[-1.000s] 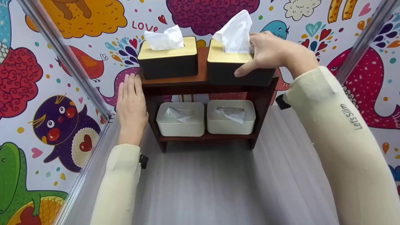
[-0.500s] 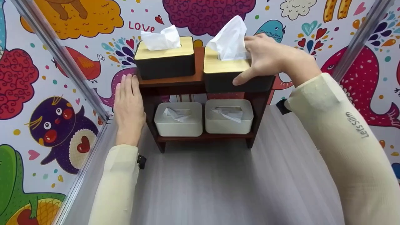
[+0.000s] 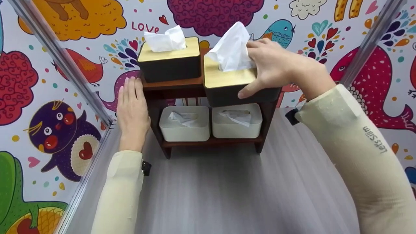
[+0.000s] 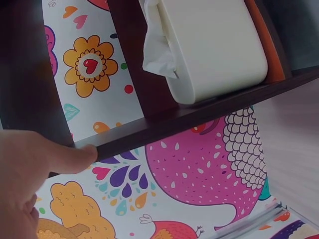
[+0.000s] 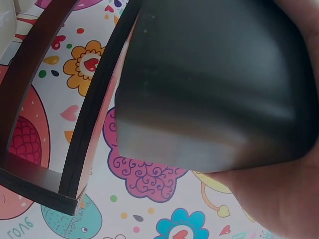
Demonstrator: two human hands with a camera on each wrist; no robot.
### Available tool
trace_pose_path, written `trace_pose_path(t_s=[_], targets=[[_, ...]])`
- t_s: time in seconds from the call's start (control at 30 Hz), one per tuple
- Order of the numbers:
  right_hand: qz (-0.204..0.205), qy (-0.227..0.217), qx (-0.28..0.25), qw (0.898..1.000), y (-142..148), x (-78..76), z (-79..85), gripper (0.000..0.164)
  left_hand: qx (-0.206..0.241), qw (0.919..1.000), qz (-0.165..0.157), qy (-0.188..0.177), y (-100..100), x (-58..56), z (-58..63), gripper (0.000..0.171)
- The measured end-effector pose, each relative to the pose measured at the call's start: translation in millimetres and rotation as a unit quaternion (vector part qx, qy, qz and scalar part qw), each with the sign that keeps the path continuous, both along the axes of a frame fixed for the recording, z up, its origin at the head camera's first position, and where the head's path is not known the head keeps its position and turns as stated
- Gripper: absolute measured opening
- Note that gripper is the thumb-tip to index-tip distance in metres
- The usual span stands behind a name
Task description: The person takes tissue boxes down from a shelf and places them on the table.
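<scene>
My right hand (image 3: 279, 66) grips a black tissue box (image 3: 224, 97) with a light wooden lid and a white tissue standing up from it. In the head view the box overlaps the front edge of the dark brown shelf (image 3: 178, 84); the right wrist view shows a gap between the box (image 5: 209, 84) and the shelf's edge. Straight-fingered, my left hand (image 3: 133, 113) lies along the shelf's left side. Its thumb (image 4: 75, 158) touches the front edge in the left wrist view. A second black tissue box (image 3: 172, 70) stands on the top board's left half.
Two cream tissue boxes, one left (image 3: 185, 133) and one right (image 3: 237, 131), sit side by side on the lower board. The shelf stands on a grey surface (image 3: 208, 188). Cartoon-printed walls (image 3: 143, 13) rise behind and beside it, with metal posts (image 3: 61, 61) at the corners.
My right hand has brought the right black tissue box forward from the top board, toward me and slightly left. The left hand stays at the shelf's side.
</scene>
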State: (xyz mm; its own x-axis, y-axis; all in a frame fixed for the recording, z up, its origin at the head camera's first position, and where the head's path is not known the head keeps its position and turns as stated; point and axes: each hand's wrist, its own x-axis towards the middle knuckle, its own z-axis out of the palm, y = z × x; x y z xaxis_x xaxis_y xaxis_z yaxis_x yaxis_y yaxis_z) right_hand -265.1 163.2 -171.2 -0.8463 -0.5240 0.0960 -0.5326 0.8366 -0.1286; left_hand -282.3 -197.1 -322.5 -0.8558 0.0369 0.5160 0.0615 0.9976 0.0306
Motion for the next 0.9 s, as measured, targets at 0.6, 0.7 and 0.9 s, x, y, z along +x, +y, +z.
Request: trace_pose_path(t_s=[0.6,0.7,0.9], targets=[[0.046,0.014,-0.014,0.999,0.8,15.5,-11.7,0.083,0.005,0.9999,-0.006,0.015,-0.4,0.5,-1.2,0.095],[0.049,0.009,-0.019,0.999,1.3,17.8,-14.8,0.084,0.009,0.9999,-0.003,0.006,-0.2,1.3,-0.6,0.097],[0.053,-0.006,-0.028,0.998,3.8,22.4,-22.9,0.084,0.014,0.9999,-0.002,-0.004,0.6,1.2,0.2,0.096]])
